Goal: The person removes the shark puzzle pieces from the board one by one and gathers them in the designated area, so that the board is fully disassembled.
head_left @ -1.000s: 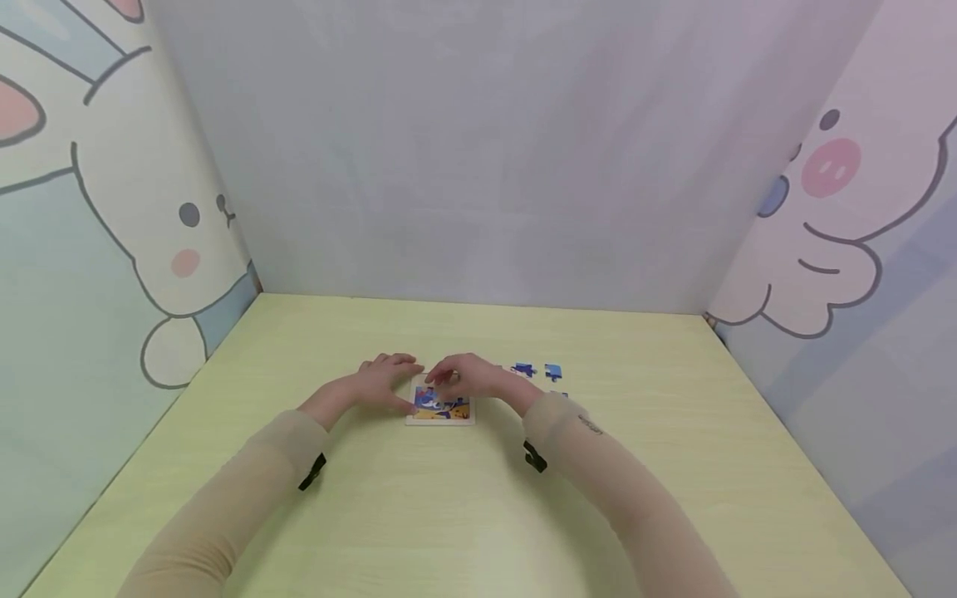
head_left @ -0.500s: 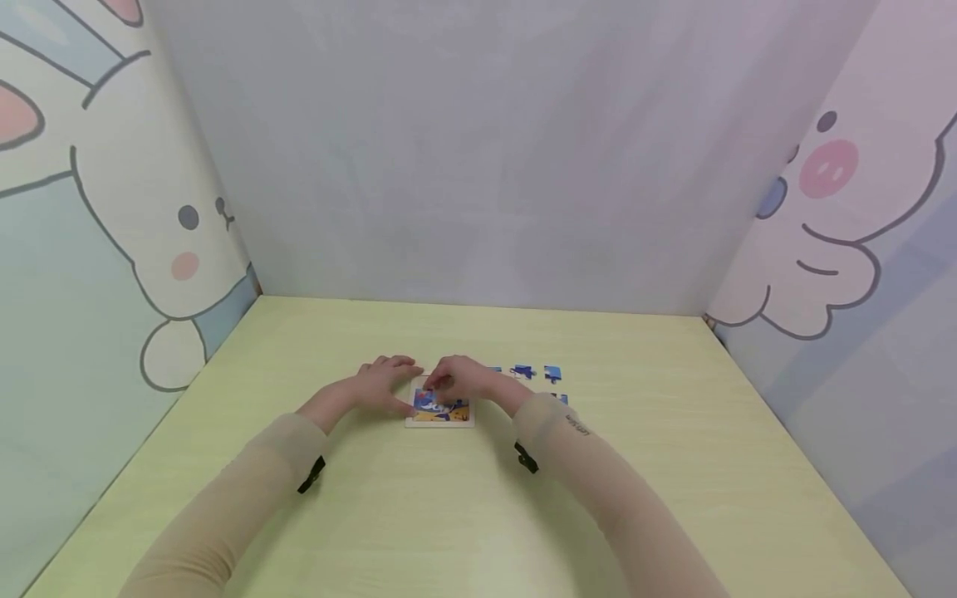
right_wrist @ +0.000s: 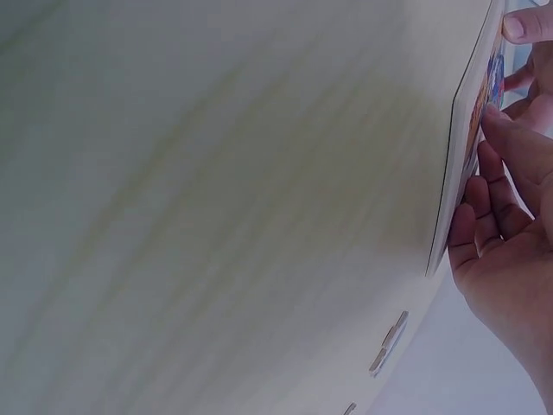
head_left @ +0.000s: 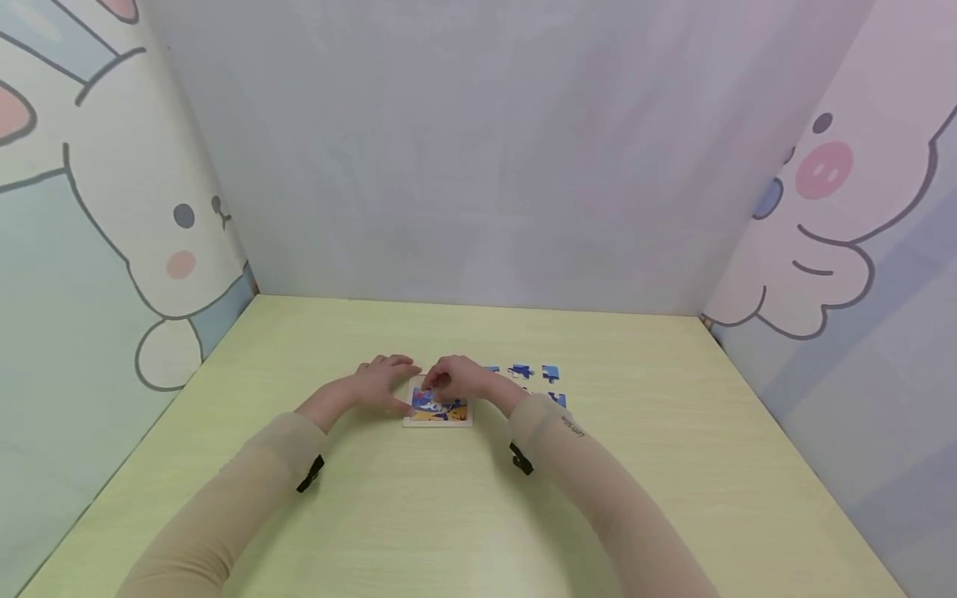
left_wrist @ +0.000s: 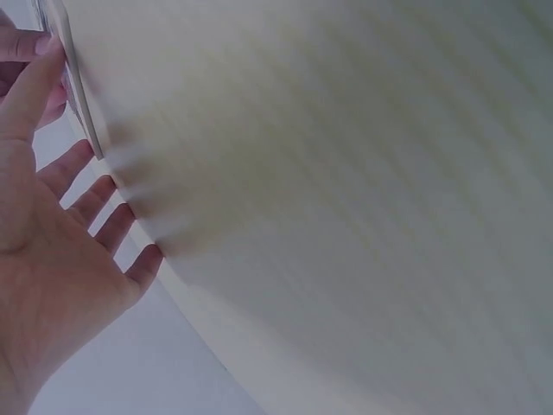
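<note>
A small jigsaw puzzle (head_left: 441, 415) in a shallow pale frame (head_left: 437, 424) lies flat on the table, its picture blue, orange and white. My left hand (head_left: 379, 385) is at the frame's left side, thumb against the edge. In the left wrist view the fingers of my left hand (left_wrist: 78, 251) are spread, fairly straight, tips down on the table. Over the upper part of the puzzle, my right hand (head_left: 462, 378) has its fingertips bent together as if round a puzzle piece, mostly hidden beneath them. The right wrist view shows the thumb of my right hand (right_wrist: 518, 186) at the picture's surface.
Several loose blue puzzle pieces (head_left: 550, 373) lie right of the frame, some partly behind my right wrist. The pale yellow table (head_left: 463, 515) meets a grey back wall (head_left: 478, 249). Side walls carry a cartoon rabbit (head_left: 160, 199) and a cartoon pig (head_left: 815, 183).
My right hand and forearm have shifted slightly left, its fingertips settling over the upper part of the puzzle. More of the loose pieces shows. My left hand stays at the frame.
</note>
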The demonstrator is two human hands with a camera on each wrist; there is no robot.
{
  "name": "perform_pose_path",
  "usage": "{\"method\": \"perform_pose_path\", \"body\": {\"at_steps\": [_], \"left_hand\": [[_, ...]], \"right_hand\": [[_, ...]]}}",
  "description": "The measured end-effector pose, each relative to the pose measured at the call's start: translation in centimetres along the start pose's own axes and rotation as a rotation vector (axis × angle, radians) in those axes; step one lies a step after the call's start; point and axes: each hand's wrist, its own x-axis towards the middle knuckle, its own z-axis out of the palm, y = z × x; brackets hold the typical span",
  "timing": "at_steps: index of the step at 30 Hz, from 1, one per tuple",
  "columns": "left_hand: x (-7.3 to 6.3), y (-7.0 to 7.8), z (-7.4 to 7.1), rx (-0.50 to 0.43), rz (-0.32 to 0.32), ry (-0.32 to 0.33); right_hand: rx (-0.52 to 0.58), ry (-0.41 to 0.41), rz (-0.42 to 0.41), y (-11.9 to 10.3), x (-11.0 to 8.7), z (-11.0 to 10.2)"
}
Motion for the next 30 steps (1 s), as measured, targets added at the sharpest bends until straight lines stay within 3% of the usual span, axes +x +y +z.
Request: {"method": "perform_pose_path", "body": {"at_steps": [20, 30], "left_hand": [[0.04, -0.16, 0.06, 0.011, 0.010, 0.001], [-0.14, 0.00, -0.06, 0.005, 0.011, -0.003]], "right_hand": [[0.116, 0.035, -0.047, 0.15, -0.05, -0.02], [0.147, 0.059, -0.002, 0.10, -0.59, -0.97]]}}
